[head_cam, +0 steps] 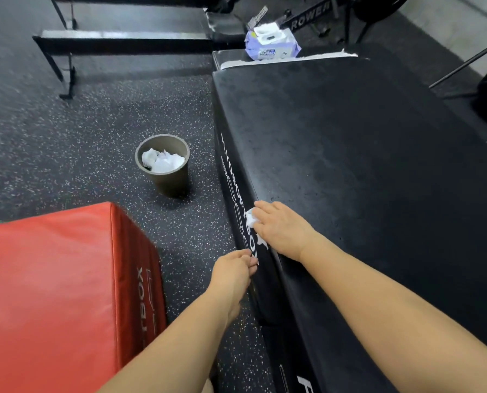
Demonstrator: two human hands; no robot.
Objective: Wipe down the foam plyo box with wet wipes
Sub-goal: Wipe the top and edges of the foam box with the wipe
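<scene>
The black foam plyo box (364,154) fills the right half of our view, running from the near edge to the far end, with its top face towards us and white lettering down its left side face. Our right hand (282,228) lies on the box's upper left edge, fingers bent over the corner and curled round a crumpled white wet wipe (251,218), which they hold against the lettered side. Our left hand (234,269) sits just nearer and lower, its fingers curled with the tips drawn together at the same side face; we cannot tell whether they pinch anything.

At the far end of the box a purple wet wipes pack (272,43) rests with its white lid flipped up. On the speckled rubber floor (66,137), left of the box, stands a round grey bin (166,180) holding used white wipes (163,161). Near left is a red foam box (52,293) with white lettering on its right side. Far left, black bench frames (117,42) stand on the floor, and behind the pack is a black bar (310,19) marked ROWER.
</scene>
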